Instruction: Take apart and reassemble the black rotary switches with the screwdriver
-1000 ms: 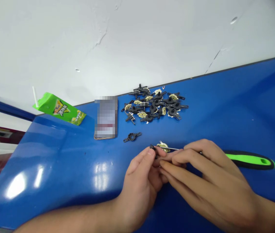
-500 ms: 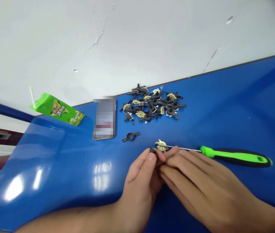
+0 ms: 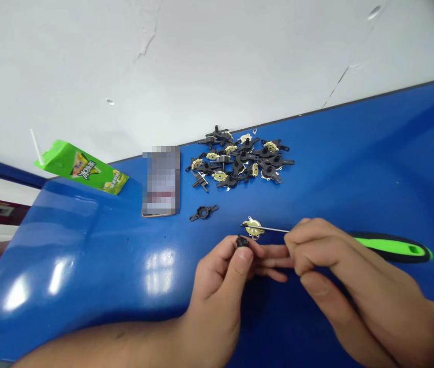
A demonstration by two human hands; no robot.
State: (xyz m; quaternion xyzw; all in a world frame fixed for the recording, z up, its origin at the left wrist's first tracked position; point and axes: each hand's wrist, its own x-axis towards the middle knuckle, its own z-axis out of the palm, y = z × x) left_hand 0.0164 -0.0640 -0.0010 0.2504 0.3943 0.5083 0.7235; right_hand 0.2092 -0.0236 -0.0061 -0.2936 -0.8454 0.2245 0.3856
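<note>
My left hand [image 3: 224, 286] pinches a small black plastic part [image 3: 243, 242] between thumb and forefinger, its other fingers stretched toward the right. Beside it my right hand [image 3: 347, 276] is closed with the fingers curled together; whatever they may grip is hidden. Behind that hand lies a screwdriver [image 3: 393, 248] with a green and black handle, part of its shaft covered by my fingers. The shaft's tip rests over a brass-coloured round plate [image 3: 253, 228] with small tabs. Left of the plate lies a black ring-shaped bracket [image 3: 203, 212] with two arms.
A heap of black brackets with brass-coloured plates [image 3: 240, 161] sits near the wall. Left of it lies a phone [image 3: 161, 181] with a blurred screen, then a green drink carton [image 3: 84, 167] with a white straw. Everything rests on a glossy blue table [image 3: 105, 260].
My right hand has drawn away to the right from my left hand and curled its fingers, now covering part of the screwdriver. The black part in my left hand has turned slightly.
</note>
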